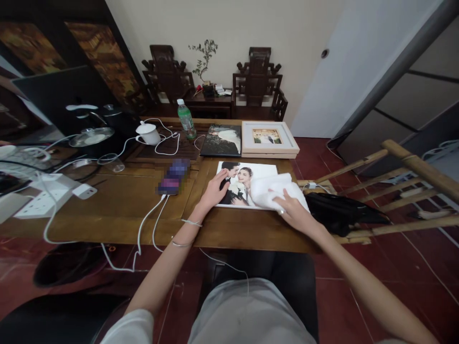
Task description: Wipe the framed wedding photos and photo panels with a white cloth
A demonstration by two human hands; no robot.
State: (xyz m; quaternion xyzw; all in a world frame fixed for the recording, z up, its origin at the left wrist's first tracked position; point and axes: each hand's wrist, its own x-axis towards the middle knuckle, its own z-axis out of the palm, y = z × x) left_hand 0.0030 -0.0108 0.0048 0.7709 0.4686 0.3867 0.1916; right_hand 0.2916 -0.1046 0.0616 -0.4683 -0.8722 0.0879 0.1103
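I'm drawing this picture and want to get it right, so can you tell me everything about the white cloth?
The white cloth is plain white and looks soft and thick, perhaps like a towel. It's bunched and folded in layers, not spread flat. It lies over the right part of the photo of a couple, hiding that part. The right hand touches its near side; I can't tell how tightly it grips.

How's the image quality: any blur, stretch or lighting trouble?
Head view: left hand and right hand read fairly clearly, without heavy motion blur; head view: bamboo rails toward the right edge look stretched, as through a wide lens; head view: phone pixelated, its screen unreadable; head view: soft light, white cloth pale with little fold detail, dark cabinet dim.
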